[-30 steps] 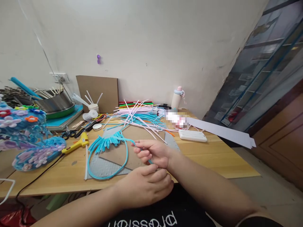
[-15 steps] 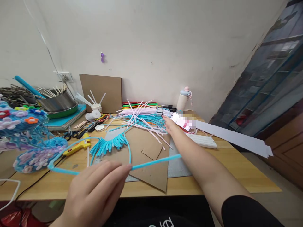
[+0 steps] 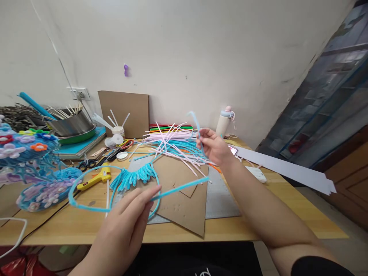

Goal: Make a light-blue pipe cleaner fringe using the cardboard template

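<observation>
My left hand (image 3: 129, 218) pinches a long blue pipe cleaner (image 3: 184, 188), whose straight end sticks out to the right while the rest curves away left in a wide loop. That loop joins a row of bunched blue loops (image 3: 133, 176) lying on the brown cardboard (image 3: 181, 214). Raised over the back of the table, my right hand (image 3: 214, 145) grips another blue pipe cleaner (image 3: 196, 119), its bent tip pointing up and blurred. Below and behind that hand spreads a pile of pink and blue pipe cleaners (image 3: 172, 143).
A yellow glue gun (image 3: 96, 179) lies left of the loops, with scissors (image 3: 86, 163) behind it. Far left stands a blue flowered craft piece (image 3: 37, 176). A bottle (image 3: 223, 122), a partly hidden phone (image 3: 232, 150) and a white power strip (image 3: 256, 174) are at the right.
My right hand has come back from the pile and lifted a blue pipe cleaner. My left hand has lowered slightly, still holding its pipe cleaner, whose free end has dipped left.
</observation>
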A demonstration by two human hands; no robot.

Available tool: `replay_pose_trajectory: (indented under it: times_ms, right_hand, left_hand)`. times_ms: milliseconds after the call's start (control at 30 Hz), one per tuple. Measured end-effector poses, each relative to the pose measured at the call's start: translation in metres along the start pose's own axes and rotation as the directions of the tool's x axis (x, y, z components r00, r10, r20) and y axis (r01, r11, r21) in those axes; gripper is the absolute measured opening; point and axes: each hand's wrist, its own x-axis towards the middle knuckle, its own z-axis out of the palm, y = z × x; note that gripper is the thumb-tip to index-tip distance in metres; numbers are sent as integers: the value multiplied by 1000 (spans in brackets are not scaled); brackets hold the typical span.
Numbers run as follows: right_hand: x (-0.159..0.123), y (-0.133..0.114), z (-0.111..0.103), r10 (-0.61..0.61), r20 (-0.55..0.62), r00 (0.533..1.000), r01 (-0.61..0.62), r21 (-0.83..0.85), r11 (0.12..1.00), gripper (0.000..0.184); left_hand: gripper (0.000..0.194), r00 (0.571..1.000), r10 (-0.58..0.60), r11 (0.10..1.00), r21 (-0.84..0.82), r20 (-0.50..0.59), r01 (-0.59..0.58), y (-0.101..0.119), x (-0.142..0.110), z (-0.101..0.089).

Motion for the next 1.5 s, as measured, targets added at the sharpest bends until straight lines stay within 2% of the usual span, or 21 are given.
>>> replay_pose_trajectory:
  times_ms: [100,233,333,400,500,633,700,800,833,867,900,967,1000,1033,1067,1133,1200,1300,1400,1433,1500]
  right_hand:
    - [-49,-8,32,149,182,972,-151,-1,988,34]
    - [-96,-10,68,175,144,974,-190,90,978,21]
    - [-114,-11,87,74,39,996,-80,201,976,19]
    - [-122,-12,94,-14,-51,999,25,221,975,18]
    - [-131,-11,98,-134,-151,979,159,166,973,15]
    - [-144,-10,95,-233,-192,953,248,58,967,14]
    - [-153,-12,92,-208,-179,962,209,-10,978,14]
    - [-170,-21,87,62,-33,997,-67,-182,981,28]
    - [-175,-25,86,158,17,987,-147,-285,947,32]
    - [-179,-30,85,185,32,982,-157,-405,901,30]
    - [-182,-36,86,113,13,994,-89,-530,843,25]
    - [-184,-45,90,-179,14,984,131,-740,659,22]
    - [-182,-48,93,-276,71,959,221,-798,561,25]
    - [-180,-50,97,-296,152,943,287,-820,495,30]
    - [-177,-50,101,-252,235,939,331,-816,474,34]
    - [-171,-47,107,-118,358,926,365,-778,511,31]
    - [-167,-41,109,-72,381,922,360,-772,524,22]
    - [-164,-34,104,-123,171,978,210,-816,538,9]
    - [-160,-34,99,-9,-84,996,-46,-630,775,10]
    - [-158,-35,99,77,-100,992,-118,-511,852,12]
    - [-157,-37,101,223,-54,973,-229,-287,930,13]
  left_hand:
    - [19,989,-127,979,-149,78,138,7,6,2]
    - [9,967,-123,940,-287,222,186,24,13,14]
    - [17,961,-142,911,-348,237,220,37,18,28]
    - [12,958,-128,889,-399,258,226,44,21,34]
    - [10,953,-85,845,-486,290,223,52,23,36]
    - [14,928,-205,724,-590,310,357,58,22,29]
    - [14,919,-270,643,-658,286,393,57,22,23]
    - [11,902,-306,562,-708,303,428,51,26,13]
    - [11,891,-289,534,-714,350,454,49,27,9]
    - [10,874,-256,498,-719,413,485,47,28,6]
    - [8,854,-217,461,-721,473,517,46,30,3]
    - [6,813,-143,412,-713,565,568,46,30,-1]
    - [6,799,-116,403,-707,590,581,47,30,-2]
    - [6,791,-100,401,-703,603,587,48,30,-2]
    - [6,787,-94,401,-700,610,591,49,29,-1]
    - [6,791,-97,393,-707,604,588,52,27,1]
    - [9,828,-147,416,-725,542,549,52,25,4]
    - [17,917,-209,609,-688,340,394,48,19,6]
    - [22,961,-143,818,-518,238,250,43,14,7]
    - [23,962,-112,856,-467,248,220,42,12,7]
    - [25,957,-69,899,-398,282,183,42,12,8]
